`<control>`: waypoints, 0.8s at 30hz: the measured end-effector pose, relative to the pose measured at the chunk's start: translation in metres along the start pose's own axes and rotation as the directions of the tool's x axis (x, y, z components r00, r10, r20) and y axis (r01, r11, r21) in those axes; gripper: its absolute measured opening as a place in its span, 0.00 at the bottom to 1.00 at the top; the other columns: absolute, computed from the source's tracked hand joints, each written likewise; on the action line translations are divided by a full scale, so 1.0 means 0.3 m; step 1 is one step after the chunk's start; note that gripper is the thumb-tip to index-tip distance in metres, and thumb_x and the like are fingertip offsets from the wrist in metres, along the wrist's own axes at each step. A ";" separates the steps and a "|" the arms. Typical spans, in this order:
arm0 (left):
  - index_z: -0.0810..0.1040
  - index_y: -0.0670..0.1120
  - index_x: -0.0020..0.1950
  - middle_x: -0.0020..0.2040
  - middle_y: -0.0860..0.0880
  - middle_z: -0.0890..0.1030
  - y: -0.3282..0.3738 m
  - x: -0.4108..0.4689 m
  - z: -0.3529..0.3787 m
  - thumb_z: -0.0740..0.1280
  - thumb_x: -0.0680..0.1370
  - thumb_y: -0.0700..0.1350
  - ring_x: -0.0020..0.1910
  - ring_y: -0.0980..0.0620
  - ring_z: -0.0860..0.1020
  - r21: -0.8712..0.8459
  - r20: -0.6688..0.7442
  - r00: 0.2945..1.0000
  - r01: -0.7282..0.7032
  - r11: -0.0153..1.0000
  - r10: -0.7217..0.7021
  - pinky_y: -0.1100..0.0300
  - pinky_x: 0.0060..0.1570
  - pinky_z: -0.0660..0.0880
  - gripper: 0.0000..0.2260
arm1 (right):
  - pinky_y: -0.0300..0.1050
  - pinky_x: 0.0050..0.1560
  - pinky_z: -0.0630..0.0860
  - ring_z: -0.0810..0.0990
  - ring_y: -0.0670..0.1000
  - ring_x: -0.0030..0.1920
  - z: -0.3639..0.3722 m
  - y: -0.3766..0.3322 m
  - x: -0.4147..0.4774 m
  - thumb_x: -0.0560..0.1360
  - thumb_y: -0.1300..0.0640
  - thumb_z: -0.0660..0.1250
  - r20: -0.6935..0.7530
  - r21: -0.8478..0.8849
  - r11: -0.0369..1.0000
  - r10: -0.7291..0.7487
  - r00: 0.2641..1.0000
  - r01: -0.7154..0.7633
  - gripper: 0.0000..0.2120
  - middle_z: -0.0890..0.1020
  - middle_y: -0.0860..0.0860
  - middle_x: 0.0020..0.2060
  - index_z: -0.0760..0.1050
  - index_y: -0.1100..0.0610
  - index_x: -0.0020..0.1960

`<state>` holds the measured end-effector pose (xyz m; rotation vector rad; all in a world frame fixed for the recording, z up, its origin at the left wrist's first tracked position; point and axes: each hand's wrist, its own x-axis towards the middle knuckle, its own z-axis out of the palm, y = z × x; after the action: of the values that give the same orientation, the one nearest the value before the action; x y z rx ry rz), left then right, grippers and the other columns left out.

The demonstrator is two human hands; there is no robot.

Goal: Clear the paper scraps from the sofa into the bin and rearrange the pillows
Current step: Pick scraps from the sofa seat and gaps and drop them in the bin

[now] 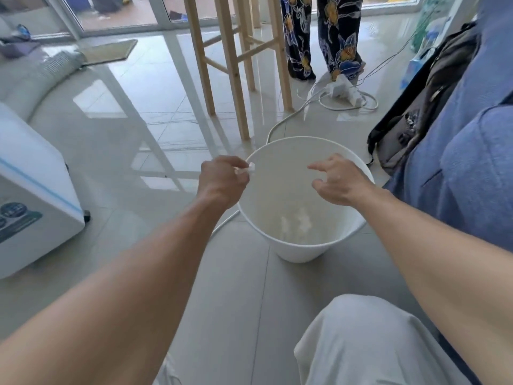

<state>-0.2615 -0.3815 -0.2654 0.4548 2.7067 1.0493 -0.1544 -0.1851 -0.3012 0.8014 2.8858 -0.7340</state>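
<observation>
A small white paper scrap (251,168) is pinched in the left hand (222,182), right at the near-left rim of the white bin (291,251), probably so it falls inside rather than onto the floor. More scraps (299,222) lie at the bin's bottom. The right hand (341,182) hovers over the opening, fingers loose and holding nothing. The bin stands beside the blue sofa (466,168). The label on the white appliance (33,195) is too blurred to read.

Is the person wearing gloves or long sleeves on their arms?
No. The left hand and right hand are bare: no gloves, no watch at the wrists. The forearms are bare too, with no sleeve showing. Pale grey trousers cover the knee.
</observation>
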 end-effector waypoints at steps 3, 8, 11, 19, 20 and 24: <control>0.84 0.53 0.48 0.42 0.49 0.81 0.010 0.012 0.023 0.71 0.75 0.51 0.39 0.52 0.79 -0.011 0.014 1.000 -0.004 1.000 0.004 0.65 0.43 0.75 0.05 | 0.48 0.71 0.60 0.60 0.55 0.73 -0.015 0.031 -0.014 0.77 0.50 0.60 -0.050 -0.075 0.996 0.036 0.998 -0.040 0.26 0.64 0.53 0.73 0.63 0.47 0.75; 0.84 0.52 0.49 0.44 0.49 0.83 0.044 0.037 0.084 0.70 0.76 0.50 0.40 0.52 0.79 0.007 0.032 0.998 -0.045 0.999 0.045 0.65 0.40 0.74 0.05 | 0.53 0.74 0.49 0.46 0.57 0.77 -0.003 0.083 -0.046 0.79 0.48 0.57 -0.106 -0.194 0.975 0.088 0.990 -0.107 0.30 0.51 0.56 0.77 0.52 0.53 0.78; 0.82 0.51 0.51 0.45 0.49 0.81 0.068 0.045 0.134 0.67 0.76 0.47 0.44 0.49 0.78 0.068 0.049 0.994 -0.105 0.992 0.102 0.62 0.45 0.76 0.06 | 0.53 0.75 0.41 0.39 0.56 0.77 0.027 0.116 -0.061 0.80 0.46 0.55 -0.077 -0.162 0.971 0.165 0.983 -0.175 0.34 0.44 0.57 0.78 0.44 0.55 0.79; 0.78 0.56 0.57 0.55 0.48 0.81 0.077 0.124 0.267 0.61 0.77 0.44 0.49 0.46 0.79 0.207 0.092 0.965 -0.262 0.943 0.248 0.53 0.50 0.78 0.13 | 0.51 0.75 0.42 0.38 0.55 0.77 0.076 0.141 -0.063 0.80 0.47 0.55 -0.079 -0.149 0.974 0.157 0.984 -0.168 0.36 0.39 0.56 0.78 0.40 0.59 0.79; 0.79 0.56 0.58 0.56 0.49 0.81 0.077 0.135 0.286 0.61 0.78 0.44 0.48 0.48 0.77 0.239 0.074 0.965 -0.263 0.935 0.253 0.57 0.50 0.76 0.13 | 0.51 0.75 0.42 0.38 0.56 0.77 0.077 0.139 -0.061 0.80 0.48 0.54 -0.081 -0.153 0.975 0.149 0.986 -0.160 0.36 0.38 0.57 0.77 0.40 0.60 0.79; 0.78 0.51 0.64 0.61 0.46 0.80 0.072 0.147 0.391 0.60 0.80 0.42 0.51 0.49 0.74 0.264 0.085 0.978 -0.208 0.942 0.193 0.60 0.50 0.68 0.15 | 0.51 0.76 0.42 0.38 0.56 0.77 0.089 0.155 -0.055 0.80 0.50 0.54 -0.104 -0.152 0.976 0.139 0.985 -0.154 0.34 0.39 0.57 0.77 0.41 0.60 0.79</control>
<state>-0.2635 -0.2781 -0.3394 0.8100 2.8075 0.6938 -0.1189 -0.1703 -0.3421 1.0392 2.8785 -0.4559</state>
